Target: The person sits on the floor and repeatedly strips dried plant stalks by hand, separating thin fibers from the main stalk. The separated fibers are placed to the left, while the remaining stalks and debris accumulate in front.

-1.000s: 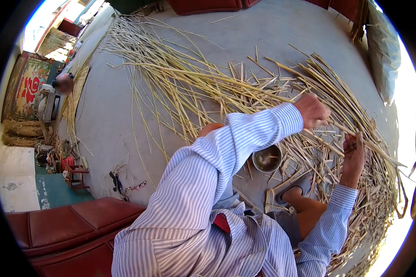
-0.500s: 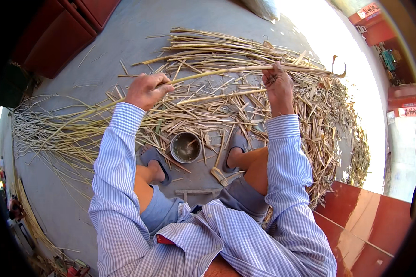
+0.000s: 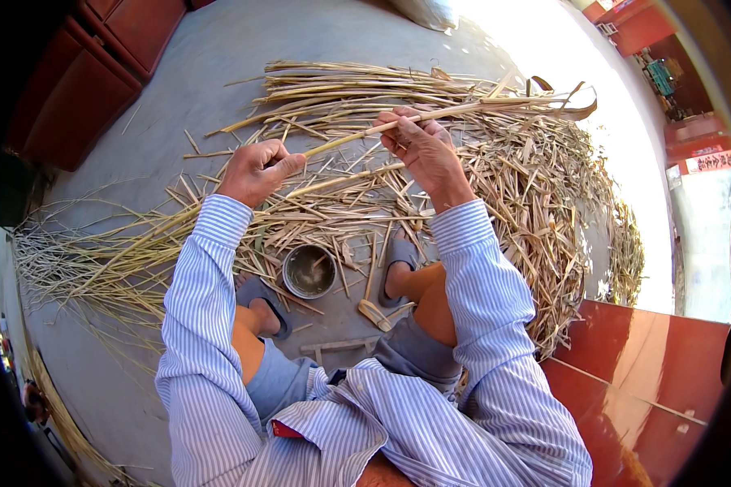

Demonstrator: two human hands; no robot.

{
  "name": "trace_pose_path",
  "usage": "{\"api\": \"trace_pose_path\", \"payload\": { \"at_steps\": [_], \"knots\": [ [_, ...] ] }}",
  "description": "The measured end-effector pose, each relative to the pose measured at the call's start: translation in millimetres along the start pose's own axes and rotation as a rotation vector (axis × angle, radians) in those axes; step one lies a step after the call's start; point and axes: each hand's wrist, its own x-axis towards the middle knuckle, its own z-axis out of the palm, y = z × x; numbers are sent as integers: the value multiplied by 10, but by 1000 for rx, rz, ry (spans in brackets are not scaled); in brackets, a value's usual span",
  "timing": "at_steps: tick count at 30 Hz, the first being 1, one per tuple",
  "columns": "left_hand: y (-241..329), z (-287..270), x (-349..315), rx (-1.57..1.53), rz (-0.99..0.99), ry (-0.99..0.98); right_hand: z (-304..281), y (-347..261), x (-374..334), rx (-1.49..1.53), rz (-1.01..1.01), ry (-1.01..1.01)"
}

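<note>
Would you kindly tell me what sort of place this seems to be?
It looks like a household workspace, perhaps: long stalks and loose scraps lie on a grey floor, with red furniture nearby.

A smooth grey concrete floor (image 3: 187, 89) is carrying a bundle of long straw-yellow stalks (image 3: 341, 85) at the far side, w/ thin greenish-yellow stalks (image 3: 97, 258) fanning out on the L. Dry tan husk scraps (image 3: 536, 211) are lying heaped R; a round grey metal bowl (image 3: 285, 272) is standing btwn two grey sandals (image 3: 400, 260).
</note>
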Motion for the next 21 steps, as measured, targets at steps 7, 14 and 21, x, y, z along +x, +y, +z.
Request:
{"api": "trace_pose_path", "payload": {
  "at_steps": [7,14,21],
  "knots": [
    [-12,151,69,77,82,112,47,139,34,-132,-121,224],
    [103,299,28,267,248,237,14,91,69,-174,-104,362],
    [10,-147,-110,265,134,95,-623,-336,93,-94,-145,480]
  ]
}}
